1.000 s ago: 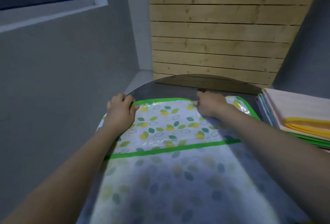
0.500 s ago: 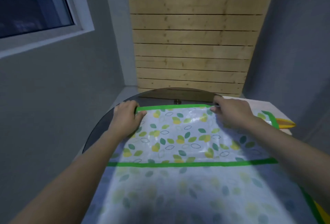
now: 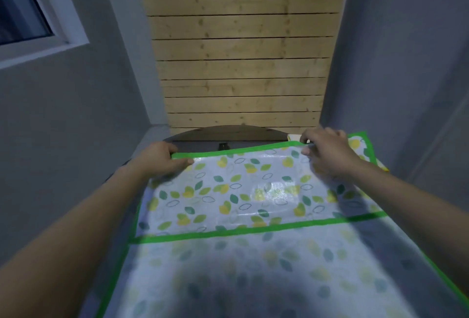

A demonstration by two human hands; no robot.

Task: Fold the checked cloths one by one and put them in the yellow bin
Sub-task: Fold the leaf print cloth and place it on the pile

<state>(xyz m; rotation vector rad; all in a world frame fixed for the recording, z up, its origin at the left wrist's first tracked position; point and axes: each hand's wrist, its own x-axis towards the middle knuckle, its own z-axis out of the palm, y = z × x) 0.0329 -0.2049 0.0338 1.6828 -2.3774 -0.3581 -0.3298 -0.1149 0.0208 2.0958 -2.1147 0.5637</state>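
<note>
On the table (image 3: pixel 203 135), both hands grip the leaf-print cloth (image 3: pixel 241 191).

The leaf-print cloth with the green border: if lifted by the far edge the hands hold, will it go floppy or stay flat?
Probably floppy: the cloth is thin, already folded over itself and drapes on the table. Its glossy sheen suggests a slippery coating, so a layer might slide. The left hand and right hand each pinch the edge, which hints it is light.

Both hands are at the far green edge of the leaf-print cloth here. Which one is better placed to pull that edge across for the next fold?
Left, probably. The left hand pinches the cloth's green far edge firmly; the right hand's grip looks looser, fingers partly spread.
</note>
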